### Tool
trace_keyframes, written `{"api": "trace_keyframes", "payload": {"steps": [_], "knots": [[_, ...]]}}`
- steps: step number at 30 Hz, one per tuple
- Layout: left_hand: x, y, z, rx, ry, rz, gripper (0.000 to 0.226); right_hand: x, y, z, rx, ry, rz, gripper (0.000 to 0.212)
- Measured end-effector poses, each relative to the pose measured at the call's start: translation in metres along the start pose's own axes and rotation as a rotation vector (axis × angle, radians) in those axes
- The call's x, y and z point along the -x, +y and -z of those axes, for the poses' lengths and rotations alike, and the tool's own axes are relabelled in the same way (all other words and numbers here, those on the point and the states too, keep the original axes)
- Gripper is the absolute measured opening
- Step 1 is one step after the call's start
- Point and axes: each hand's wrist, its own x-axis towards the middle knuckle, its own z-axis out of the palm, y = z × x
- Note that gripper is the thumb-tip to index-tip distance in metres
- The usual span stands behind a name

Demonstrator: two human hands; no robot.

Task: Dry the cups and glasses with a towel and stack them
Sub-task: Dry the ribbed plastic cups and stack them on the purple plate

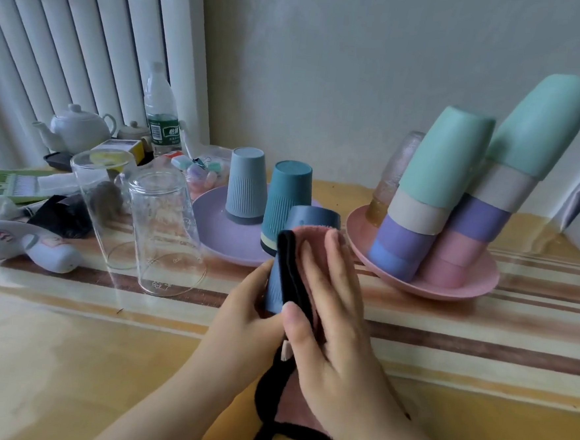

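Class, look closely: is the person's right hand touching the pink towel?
Touching. The head view shows the right hand pressed flat against the pink towel, wrapped around the blue cup.

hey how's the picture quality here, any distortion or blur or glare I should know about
Head view: wide-angle bending tilts the cup stacks on the pink plate outward and curves the table's stripes; soft daylight, weak shadows; the two clear glasses show faint reflections, no harsh glare; the right hand and towel look slightly soft, far clutter softer.
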Motion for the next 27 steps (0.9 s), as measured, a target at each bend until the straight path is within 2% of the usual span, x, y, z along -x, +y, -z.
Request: {"api": "trace_keyframes", "payload": {"steps": [5,8,10,12,14,18,19,22,23,27], "knots": [[0.002,0.008,-0.003,-0.063,-0.147,-0.077,0.042,-0.004,0.004,0.003,-0.032,0.077,-0.061,0.052],[0.006,0.009,-0.003,-0.008,-0.195,-0.064,0.043,-0.012,0.006,0.012,-0.117,0.108,-0.076,0.050],[0.009,0.012,-0.007,0.047,-0.231,-0.051,0.040,-0.016,0.005,0.022,-0.285,0.150,-0.161,0.044],[0.010,0.013,-0.010,0.077,-0.245,-0.064,0.040,-0.018,0.008,0.033,-0.567,0.205,-0.338,0.041],[0.011,0.013,-0.010,0.088,-0.228,-0.095,0.043,-0.015,0.015,0.033,-0.787,0.141,-0.474,0.053],[0.008,0.014,-0.003,0.145,-0.098,-0.091,0.044,-0.006,0.014,0.017,-0.661,-0.047,-0.517,0.076],[0.005,0.014,0.000,0.169,-0.055,-0.085,0.043,-0.004,0.015,0.013,-0.609,-0.076,-0.532,0.075],[-0.003,0.010,0.011,0.225,0.042,-0.056,0.047,-0.002,0.011,0.006,-0.525,-0.123,-0.458,0.049],[-0.005,0.007,0.013,0.241,0.057,-0.039,0.048,-0.001,0.010,0.005,-0.540,-0.131,-0.438,0.047],[-0.003,0.004,0.010,0.266,-0.010,-0.007,0.057,-0.003,0.008,0.008,-0.635,-0.089,-0.397,0.068]]}}
